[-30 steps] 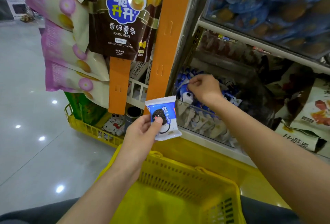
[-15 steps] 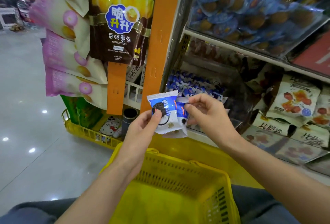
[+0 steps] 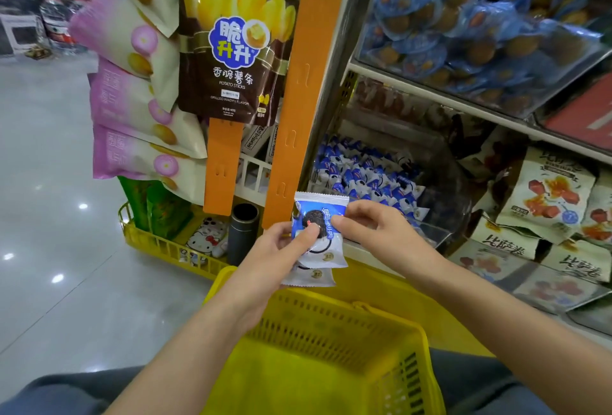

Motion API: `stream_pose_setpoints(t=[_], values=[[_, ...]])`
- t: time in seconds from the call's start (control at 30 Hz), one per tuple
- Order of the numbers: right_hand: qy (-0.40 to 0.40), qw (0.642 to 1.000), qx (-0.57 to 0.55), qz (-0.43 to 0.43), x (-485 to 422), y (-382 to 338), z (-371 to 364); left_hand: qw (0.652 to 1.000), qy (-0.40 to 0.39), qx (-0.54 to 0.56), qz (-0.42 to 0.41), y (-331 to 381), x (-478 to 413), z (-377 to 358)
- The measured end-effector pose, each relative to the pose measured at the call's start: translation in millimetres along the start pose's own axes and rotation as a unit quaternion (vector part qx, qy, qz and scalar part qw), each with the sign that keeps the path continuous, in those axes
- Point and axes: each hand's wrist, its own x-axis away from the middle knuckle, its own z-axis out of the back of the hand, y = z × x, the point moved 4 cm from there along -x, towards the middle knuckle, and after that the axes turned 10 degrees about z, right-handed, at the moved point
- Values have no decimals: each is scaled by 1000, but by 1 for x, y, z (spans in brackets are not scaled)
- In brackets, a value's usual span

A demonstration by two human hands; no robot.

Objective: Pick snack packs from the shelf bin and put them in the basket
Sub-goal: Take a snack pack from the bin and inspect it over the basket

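Comparing this moment with the second before, we saw that the right hand (image 3: 374,232) had left the shelf bin (image 3: 440,216) and come to meet the left hand (image 3: 278,249) at the centre of the frame, just above the far rim of the basket (image 3: 318,322). A second earlier the left hand held a single pack while the right reached among the blue-and-white packs in the bin. Now two snack packs (image 3: 319,226) lay stacked in the left hand, the second pack (image 3: 309,277) peeping out below the first. The left hand gripped the stack, its thumb pressed on the cookie picture, and the right hand pinched the stack's right edge with curled fingers. We judged that the pick of a second pack was done and that the pair was being squared up before going down. Neither pack was in the basket yet, and the part of its inside that we could see showed none

The bin sat on a lower shelf at centre right, well stocked, so more picks looked possible. Above it, at upper right, an upper bin (image 3: 480,27) held blue-wrapped sweets. An orange strip (image 3: 298,83) ran down the middle, a potato-sticks bag (image 3: 236,43) hung at upper centre, pink bags (image 3: 132,100) hung at upper left, and a glossy pale floor (image 3: 49,249) with light spots filled the left side
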Motion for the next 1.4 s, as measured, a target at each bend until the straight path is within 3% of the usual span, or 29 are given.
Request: stream_pose_setpoints(t=[0.13, 0.23, 0.33, 0.4, 0.5, 0.7, 0.87, 0.97, 1.07, 1.17, 1.27, 1.3, 1.4], values=[[43, 999, -25, 10, -9, 0, 2, 997, 72, -17, -31, 2, -5, 6], [134, 989, -53, 20, -29, -1, 19, 990, 135, 9, -46, 4, -12, 17], [240, 970, -3, 36, -59, 5, 43, 977, 196, -4, -81, 10, -14, 25], [255, 965, 46, 44, -80, 11, 47, 971, 216, -20, -101, 13, -16, 28], [197, 970, 144, 14, -110, 24, 39, 969, 223, -22, -104, 16, -18, 30], [-66, 962, 218, -149, -137, 51, 15, 976, 194, -23, -94, 14, -25, 25], [-163, 950, 242, -113, -148, 54, 9, 981, 171, -14, -90, 11, -29, 20], [-179, 934, 294, -95, -153, 57, 1, 982, 165, -12, -90, 12, -31, 19], [-178, 939, 278, -99, -154, 61, -1, 982, 164, -7, -93, 14, -31, 19], [-93, 968, 212, -101, -148, 55, 6, 982, 164, 6, -92, 14, -30, 20], [85, 976, 194, 41, -123, 28, 15, 982, 163, 11, -90, 12, -30, 20], [109, 973, 180, 93, -108, 18, 13, 983, 163, 12, -86, 10, -30, 20], [31, 984, 111, 136, -63, 5, -8, 984, 157, -5, -80, 5, -31, 18]])
